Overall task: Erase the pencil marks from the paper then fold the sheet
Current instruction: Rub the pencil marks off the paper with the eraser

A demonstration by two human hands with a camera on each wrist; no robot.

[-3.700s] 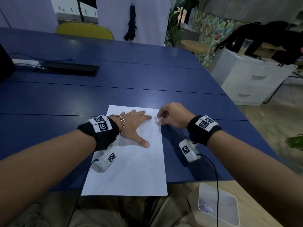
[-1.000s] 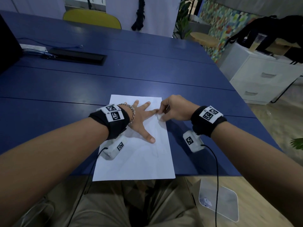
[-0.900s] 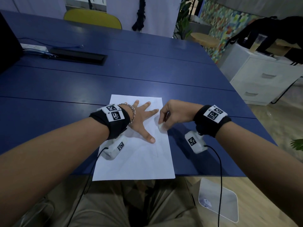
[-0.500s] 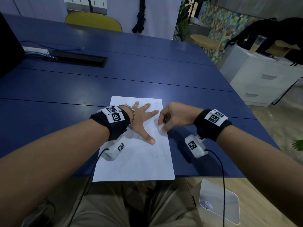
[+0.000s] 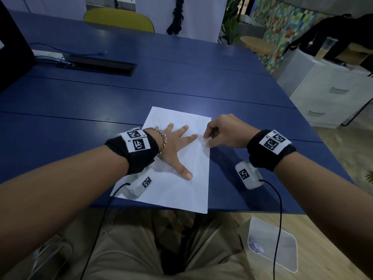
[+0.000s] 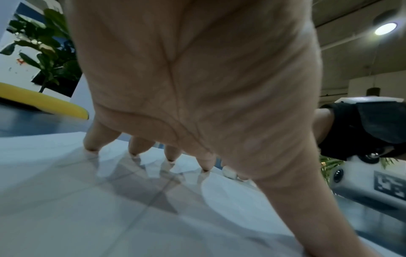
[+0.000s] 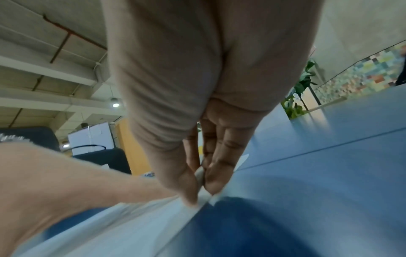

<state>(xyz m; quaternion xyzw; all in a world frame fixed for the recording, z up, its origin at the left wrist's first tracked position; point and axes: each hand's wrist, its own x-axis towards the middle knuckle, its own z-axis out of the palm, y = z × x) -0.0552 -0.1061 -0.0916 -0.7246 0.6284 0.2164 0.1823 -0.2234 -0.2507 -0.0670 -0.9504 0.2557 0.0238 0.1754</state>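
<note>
White paper (image 5: 177,188) lies flat on the blue surface (image 5: 181,81), its near edge hanging a little past the front edge above the person's lap. The left hand (image 5: 175,146) presses down on the sheet's upper half with fingers (image 6: 94,140) straight and spread apart. The right hand (image 5: 228,132) pinches a small white eraser (image 5: 204,141) between thumb and curled fingers (image 7: 216,177), its tip touching the sheet at the right edge, just beside the left index fingertip.

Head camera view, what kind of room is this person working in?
Probably an office or shared workspace: a long blue table with a recessed black cable tray, a white drawer cabinet to the right, and a yellow chair at the far side.
</note>
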